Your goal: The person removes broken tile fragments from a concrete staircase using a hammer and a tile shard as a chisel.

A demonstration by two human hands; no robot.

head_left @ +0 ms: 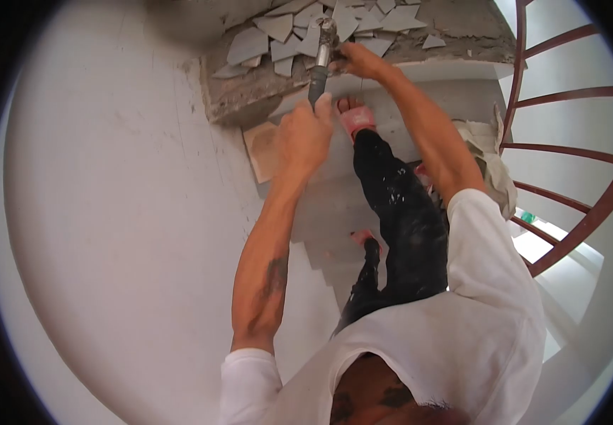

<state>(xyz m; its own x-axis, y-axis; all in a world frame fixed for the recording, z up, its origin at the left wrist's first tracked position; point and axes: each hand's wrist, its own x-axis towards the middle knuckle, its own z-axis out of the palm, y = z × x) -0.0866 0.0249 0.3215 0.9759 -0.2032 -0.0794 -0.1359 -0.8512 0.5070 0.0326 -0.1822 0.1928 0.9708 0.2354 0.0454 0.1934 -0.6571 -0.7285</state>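
Observation:
My left hand (305, 138) is wrapped around the dark grip of a hammer (318, 83), whose metal shaft and head point up and away from me. Close beside the hammer's shaft, my right hand (360, 61) has its fingers curled together. Something small and dark shows at those fingertips, partly hidden by the hammer, and I cannot make out what it is. Beyond both hands, broken pieces of pale tile (285, 48) lie scattered over a rough cement step (455, 21).
A plain wall (122, 212) rises on the left. Reddish-brown metal railing (569, 92) curves along the right. A square tile (262, 150) leans by the wall, and a crumpled sack (494, 152) lies near the railing. My sandalled foot (357, 119) rests on a lower step.

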